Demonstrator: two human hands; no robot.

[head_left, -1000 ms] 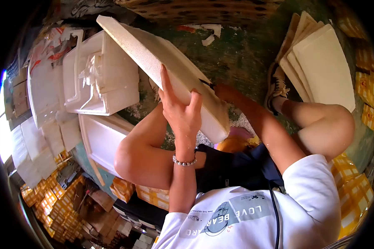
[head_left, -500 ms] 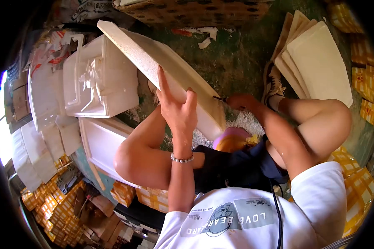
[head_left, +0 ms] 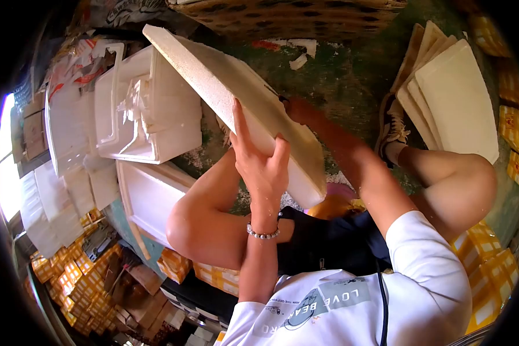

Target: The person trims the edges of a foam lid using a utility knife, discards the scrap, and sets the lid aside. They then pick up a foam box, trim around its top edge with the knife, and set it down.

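A thick white foam board (head_left: 236, 75) stands tilted between my legs, with one long edge turned up. My left hand (head_left: 262, 164), wearing a beaded bracelet, grips that edge, index finger stretched along it and thumb over it. My right hand (head_left: 301, 109) is at the far side of the board, its fingers closed on a slim dark tool (head_left: 282, 99) that touches the board's edge. What kind of tool it is, I cannot make out. White foam crumbs lie on the floor below the board, near a pink and yellow item (head_left: 337, 199) partly hidden by the board.
White foam boxes (head_left: 179, 115) stand at the left. Several foam sheets (head_left: 455, 98) lean together at the right, beside my shoe (head_left: 393, 130). Yellow-and-white taped packages (head_left: 484, 254) are stacked on both sides. A brown perforated carton (head_left: 294, 20) is at the top.
My right hand has moved up along the board's far edge with the dark tool. My left hand keeps its grip, and the whole view has shifted slightly.
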